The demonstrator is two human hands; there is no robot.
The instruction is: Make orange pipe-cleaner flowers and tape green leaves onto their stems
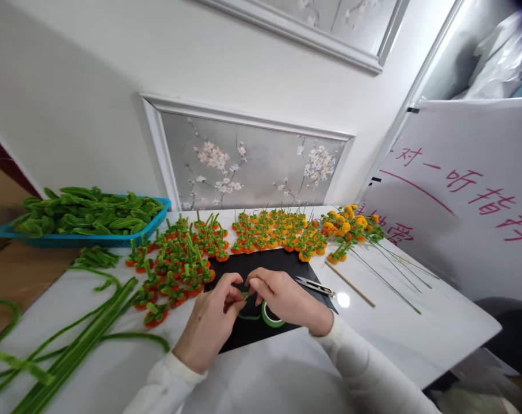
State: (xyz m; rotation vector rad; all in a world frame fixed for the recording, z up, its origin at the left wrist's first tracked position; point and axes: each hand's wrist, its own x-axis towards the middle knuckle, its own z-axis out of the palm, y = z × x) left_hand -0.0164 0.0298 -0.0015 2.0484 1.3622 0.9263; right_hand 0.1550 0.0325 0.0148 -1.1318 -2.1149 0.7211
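Observation:
My left hand (211, 322) is closed, with thumb and fingertips pinched on the end of a thin green tape strip (249, 317). The strip loops down over a black mat (232, 336) toward a roll of green tape (273, 323), which lies under my right hand. Close to the left fingertips, my right hand (280, 294) has its fingers curled down and pressed together. Whatever those fingers hold is too small or too hidden to make out. Thread snips (315, 286) lie on the mat's right edge, just beyond my right wrist.
Several orange and yellow fuzzy flower heads (174, 276) with green stems stand behind the mat. On the left are a blue tray (157, 221) of green fuzzy leaves and long green chenille stems (77, 351). A wooden stick (351, 283) and finished-looking yellow flowers (347, 221) with long thin stems lie right.

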